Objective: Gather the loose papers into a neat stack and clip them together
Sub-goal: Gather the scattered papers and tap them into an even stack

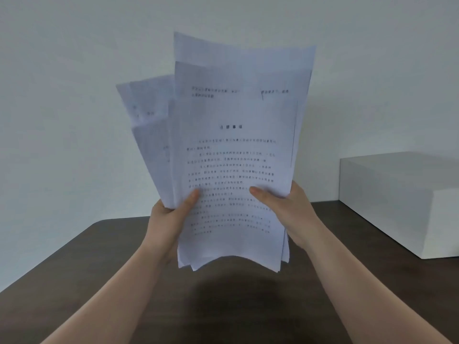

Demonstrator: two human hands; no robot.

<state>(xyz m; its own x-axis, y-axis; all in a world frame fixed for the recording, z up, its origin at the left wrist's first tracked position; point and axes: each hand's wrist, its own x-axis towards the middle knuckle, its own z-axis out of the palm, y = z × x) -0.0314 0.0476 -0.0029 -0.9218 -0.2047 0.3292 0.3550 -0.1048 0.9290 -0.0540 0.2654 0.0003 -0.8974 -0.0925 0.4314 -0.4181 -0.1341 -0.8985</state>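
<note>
A bundle of several white printed papers [233, 150] is held upright in the air above the dark brown table [87, 256]. The sheets are uneven: some fan out to the left and one sticks up higher at the back. My left hand [169, 217] grips the bundle's lower left edge, thumb on the front page. My right hand [283, 207] grips the lower right edge, thumb also on the front. The bottom edges hang a little above the tabletop and cast a shadow there. No clip is in view.
A white rectangular box [402, 199] stands on the table at the right, against the pale wall. The table's left edge runs diagonally at the lower left.
</note>
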